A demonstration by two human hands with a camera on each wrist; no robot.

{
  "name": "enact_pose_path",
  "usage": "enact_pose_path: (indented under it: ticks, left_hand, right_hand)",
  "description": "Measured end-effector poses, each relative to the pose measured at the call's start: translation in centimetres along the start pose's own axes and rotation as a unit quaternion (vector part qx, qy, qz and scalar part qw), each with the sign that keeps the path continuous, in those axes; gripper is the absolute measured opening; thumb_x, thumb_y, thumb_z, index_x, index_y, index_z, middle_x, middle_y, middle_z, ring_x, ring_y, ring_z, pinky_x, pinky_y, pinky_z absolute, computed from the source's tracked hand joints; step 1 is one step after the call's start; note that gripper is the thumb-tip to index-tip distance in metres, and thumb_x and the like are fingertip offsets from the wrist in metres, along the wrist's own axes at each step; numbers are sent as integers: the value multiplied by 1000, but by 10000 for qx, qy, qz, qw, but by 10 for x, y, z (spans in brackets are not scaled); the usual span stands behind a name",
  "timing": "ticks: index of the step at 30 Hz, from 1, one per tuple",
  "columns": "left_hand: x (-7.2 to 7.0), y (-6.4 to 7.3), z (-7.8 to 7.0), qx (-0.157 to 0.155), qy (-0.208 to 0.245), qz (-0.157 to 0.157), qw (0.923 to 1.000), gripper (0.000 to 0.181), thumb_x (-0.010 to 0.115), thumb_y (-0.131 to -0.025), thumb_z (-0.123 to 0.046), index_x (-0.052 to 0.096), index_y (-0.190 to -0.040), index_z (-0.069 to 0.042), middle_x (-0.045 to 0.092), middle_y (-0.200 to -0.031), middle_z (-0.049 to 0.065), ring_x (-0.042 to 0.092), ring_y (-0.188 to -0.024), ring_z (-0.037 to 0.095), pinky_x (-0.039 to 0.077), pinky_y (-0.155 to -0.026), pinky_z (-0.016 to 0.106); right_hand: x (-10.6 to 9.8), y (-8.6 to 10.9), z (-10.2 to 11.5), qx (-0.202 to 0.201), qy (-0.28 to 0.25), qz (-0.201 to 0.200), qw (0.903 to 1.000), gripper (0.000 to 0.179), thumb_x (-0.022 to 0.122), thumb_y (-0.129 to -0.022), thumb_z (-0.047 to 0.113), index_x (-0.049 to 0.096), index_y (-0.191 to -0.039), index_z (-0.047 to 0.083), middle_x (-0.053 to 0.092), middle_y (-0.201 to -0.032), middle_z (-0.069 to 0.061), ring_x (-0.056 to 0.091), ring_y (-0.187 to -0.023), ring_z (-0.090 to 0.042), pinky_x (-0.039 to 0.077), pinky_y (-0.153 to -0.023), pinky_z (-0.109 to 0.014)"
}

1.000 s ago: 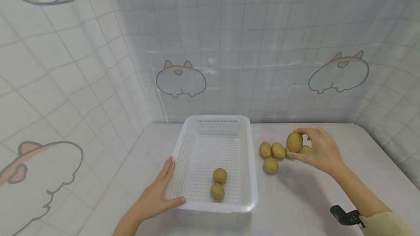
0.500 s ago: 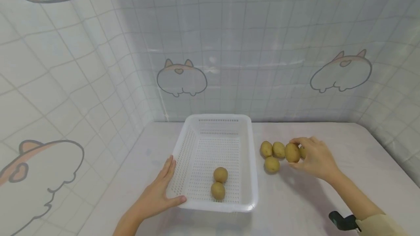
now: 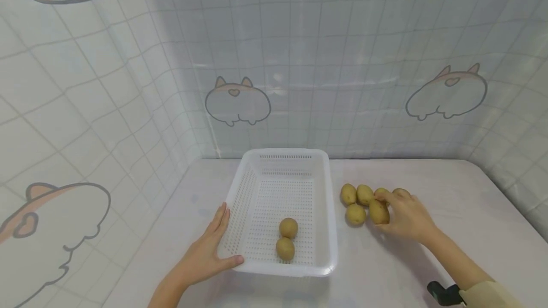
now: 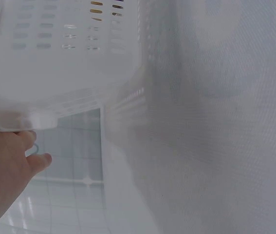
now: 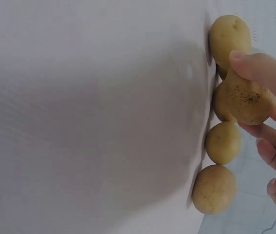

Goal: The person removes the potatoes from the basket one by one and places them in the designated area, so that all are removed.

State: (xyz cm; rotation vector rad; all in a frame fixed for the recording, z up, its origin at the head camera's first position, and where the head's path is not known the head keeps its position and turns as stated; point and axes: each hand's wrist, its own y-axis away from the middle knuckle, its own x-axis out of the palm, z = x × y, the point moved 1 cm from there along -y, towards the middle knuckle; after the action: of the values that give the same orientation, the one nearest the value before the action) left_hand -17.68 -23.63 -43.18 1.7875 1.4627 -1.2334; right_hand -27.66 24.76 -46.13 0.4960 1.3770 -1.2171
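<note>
My right hand (image 3: 408, 215) pinches a potato (image 3: 379, 212) between thumb and fingertips, close over the table. Dark specks mark this potato's skin in the right wrist view. Several more potatoes (image 3: 356, 215) lie grouped around it, one partly covered by my fingers. A white perforated plastic basket (image 3: 321, 208) stands to the left, with two potatoes (image 3: 288, 228) inside near its front. Against the basket's near left corner rests my left hand (image 3: 201, 255), fingers straight along the side and thumb on the front rim. The left wrist view shows fingertips beside the basket's rim (image 4: 11, 124).
The white-covered table (image 3: 364, 270) ends at a tile-patterned curtain (image 3: 334, 108) behind it and on both sides. A dark strap-like device (image 3: 443, 293) is at my right wrist beside the sleeve.
My right hand has lowered the potato toward the table and brought it nearer, in front of the back row of potatoes. The left hand and the basket have stayed put.
</note>
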Motion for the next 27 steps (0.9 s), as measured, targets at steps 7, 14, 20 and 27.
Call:
enact_pose_path:
  ticks: [7, 14, 20, 27]
  left_hand:
    - [1, -1, 0, 43, -50, -47, 10000, 113, 75, -75, -55, 15, -153, 0, 5, -160, 17, 18, -142, 40, 37, -99, 63]
    - [0, -1, -1, 33, -44, -32, 10000, 112, 75, -75, -55, 16, -152, 2, 5, -160, 17, 19, -141, 41, 36, -99, 63]
    - [-1, -1, -1, 12, -84, -7, 10000, 113, 75, -75, -56, 16, -152, 1, 4, -160, 16, 20, -141, 42, 38, -97, 64]
    - [-1, -1, 0, 34, -86, 15, 10000, 113, 74, -75, -57, 15, -152, 1, 4, -160, 17, 19, -141, 42, 37, -97, 65]
  right_hand:
    - [6, 2, 1, 63, 41, 108, 9999, 66, 90, -52, 42, 62, -104, 13, 57, -85, 7, 46, -83, -19, 41, -74, -42]
    - [12, 3, 1, -6, 240, 189, 9995, 68, 87, -57, 50, 68, -108, 10, 67, -89, 4, 47, -78, -18, 42, -76, -46]
    - [12, 3, 0, 191, 180, 255, 9993, 75, 83, -61, 58, 68, -114, 8, 66, -87, 4, 46, -75, -16, 45, -63, -38]
    - [9, 6, -2, 178, 29, 295, 9994, 78, 84, -58, 57, 67, -116, 8, 72, -98, -1, 52, -78, -17, 48, -67, -42]
